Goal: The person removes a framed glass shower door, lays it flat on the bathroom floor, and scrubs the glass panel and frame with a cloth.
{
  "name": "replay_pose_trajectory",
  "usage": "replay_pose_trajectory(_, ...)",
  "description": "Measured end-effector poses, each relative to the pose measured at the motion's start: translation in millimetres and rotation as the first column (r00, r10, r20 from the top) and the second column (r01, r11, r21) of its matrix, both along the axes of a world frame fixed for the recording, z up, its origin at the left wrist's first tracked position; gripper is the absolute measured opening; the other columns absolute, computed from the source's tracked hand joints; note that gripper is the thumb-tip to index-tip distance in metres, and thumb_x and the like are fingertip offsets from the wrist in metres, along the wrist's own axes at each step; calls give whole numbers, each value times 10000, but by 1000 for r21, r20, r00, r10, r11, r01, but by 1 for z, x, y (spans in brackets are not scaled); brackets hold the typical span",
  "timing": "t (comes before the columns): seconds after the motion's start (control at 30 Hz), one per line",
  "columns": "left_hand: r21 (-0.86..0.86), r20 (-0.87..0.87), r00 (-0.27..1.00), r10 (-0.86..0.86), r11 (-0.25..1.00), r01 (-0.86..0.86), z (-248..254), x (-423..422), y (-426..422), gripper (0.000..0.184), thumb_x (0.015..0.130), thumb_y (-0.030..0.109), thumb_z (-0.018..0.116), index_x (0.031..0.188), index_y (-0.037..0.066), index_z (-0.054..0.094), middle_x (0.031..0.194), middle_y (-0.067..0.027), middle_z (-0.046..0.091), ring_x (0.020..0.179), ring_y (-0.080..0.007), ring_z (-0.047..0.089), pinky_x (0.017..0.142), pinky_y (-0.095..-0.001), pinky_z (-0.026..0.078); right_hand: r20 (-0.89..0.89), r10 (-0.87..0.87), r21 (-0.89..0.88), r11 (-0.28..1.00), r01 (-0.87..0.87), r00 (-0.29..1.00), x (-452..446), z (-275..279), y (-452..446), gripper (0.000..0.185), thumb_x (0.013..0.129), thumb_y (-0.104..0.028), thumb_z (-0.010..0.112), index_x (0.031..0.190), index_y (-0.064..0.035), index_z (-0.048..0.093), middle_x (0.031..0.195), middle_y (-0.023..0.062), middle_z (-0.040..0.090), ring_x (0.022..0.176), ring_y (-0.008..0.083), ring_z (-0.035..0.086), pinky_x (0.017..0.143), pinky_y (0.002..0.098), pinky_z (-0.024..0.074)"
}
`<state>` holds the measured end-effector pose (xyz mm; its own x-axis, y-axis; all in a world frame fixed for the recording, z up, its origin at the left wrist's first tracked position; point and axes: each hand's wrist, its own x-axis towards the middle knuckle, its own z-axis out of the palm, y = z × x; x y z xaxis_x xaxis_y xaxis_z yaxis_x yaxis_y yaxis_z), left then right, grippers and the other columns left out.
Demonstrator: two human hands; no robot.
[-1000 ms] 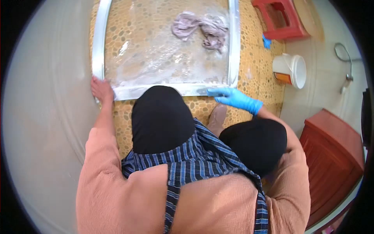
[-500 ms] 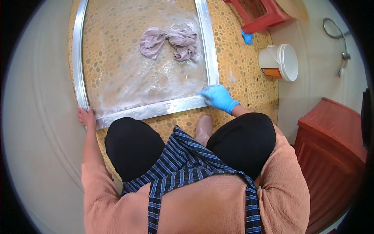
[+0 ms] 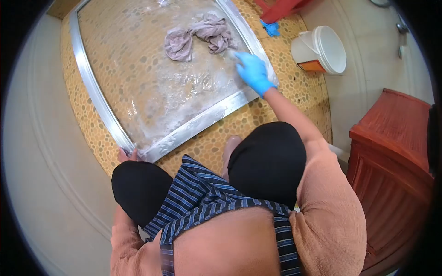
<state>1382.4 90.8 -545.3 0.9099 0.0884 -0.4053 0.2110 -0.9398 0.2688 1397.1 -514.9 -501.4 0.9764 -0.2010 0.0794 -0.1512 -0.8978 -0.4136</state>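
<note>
A clear panel [image 3: 133, 69] in a silver metal frame [image 3: 202, 118] lies flat over the patterned floor, wet and soapy. My left hand [image 3: 126, 155] is closed on the frame's near left corner; my knee hides part of it. My right hand [image 3: 254, 72], in a blue glove, is over the panel beside the right side of the frame. Its fingers are closed, with something pale and blurred at the tips that I cannot make out. Just beyond them, a crumpled wet mauve cloth [image 3: 213, 33] rests on the panel.
A white bucket [image 3: 307, 49] lies tipped on its side at the right, near a blue scrap [image 3: 270, 28] and a red plastic stool [image 3: 281, 8]. Closer on the right stands a red cabinet [image 3: 391, 119]. A pale wall [image 3: 34, 138] runs along the left.
My right hand has moved from the frame's near right corner forward over the panel, close to the cloth. My left hand stays at its corner. The view has turned, so the frame appears tilted.
</note>
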Motion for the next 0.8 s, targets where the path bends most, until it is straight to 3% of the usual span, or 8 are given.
replay_pose_trajectory(0.13,-292,176,968,-180,929,226,-34,-33,23,843,785,280,720,1397,-67,256,1153,-220,477,1075,-301,492,895,-390,424,224,107,56,991,-122,969,72,14,50,525,722,-236,647,1224,-122,547,1168,121,601,1015,302,577,859,408,477)
replay_pose_trajectory(0.2,-587,-369,921,124,737,-334,-3,-26,6,800,830,212,677,1416,-61,206,1186,-205,497,1087,-255,513,882,-348,446,270,98,23,994,-108,958,91,17,73,481,721,-250,618,1189,-146,573,1130,101,595,973,316,572,795,432,485)
replay_pose_trajectory(0.23,-666,-434,901,-16,680,-308,21,-21,0,776,855,165,638,1444,-11,164,1251,-207,489,1078,-238,539,876,-323,454,224,99,-21,995,-97,969,94,15,80,481,728,-265,618,1193,-152,570,1143,87,582,984,305,561,806,427,475)
replay_pose_trajectory(0.37,-471,-560,822,-101,856,-216,8,17,81,643,898,116,580,1441,44,243,1244,-193,519,1079,-227,543,880,-319,455,-46,74,-35,997,-76,996,73,-11,87,550,739,-326,656,1248,-160,531,1331,69,467,1166,292,456,903,450,417)
replay_pose_trajectory(0.47,-129,-555,832,-3,988,-83,60,70,70,567,900,137,594,1399,35,344,1222,-169,550,1082,-213,547,899,-307,443,111,116,-23,993,-114,987,43,-48,76,526,783,-348,624,1265,-169,517,1372,59,428,1236,297,405,965,453,372)
replay_pose_trajectory(0.53,-111,-460,875,-149,988,109,78,107,65,534,903,206,561,1376,24,392,945,-12,576,747,-80,519,587,-242,426,153,98,-38,995,-93,983,38,-55,74,514,776,-357,619,1246,-167,533,1364,55,432,1245,291,391,974,444,359)
replay_pose_trajectory(0.7,-51,-382,854,-353,931,362,101,197,-10,546,898,281,565,1363,43,409,896,2,540,760,-97,488,664,-251,410,198,60,-46,998,-51,978,34,-54,76,503,787,-376,605,1245,-178,541,1363,42,434,1249,278,382,1017,432,315)
replay_pose_trajectory(0.8,-14,-505,850,-150,986,165,113,210,-88,622,902,315,551,1430,92,310,1070,-61,589,979,-164,535,763,-366,453,164,91,-59,995,-83,982,32,-55,73,498,822,-377,577,1276,-181,522,1396,39,417,1275,281,374,1042,428,304)
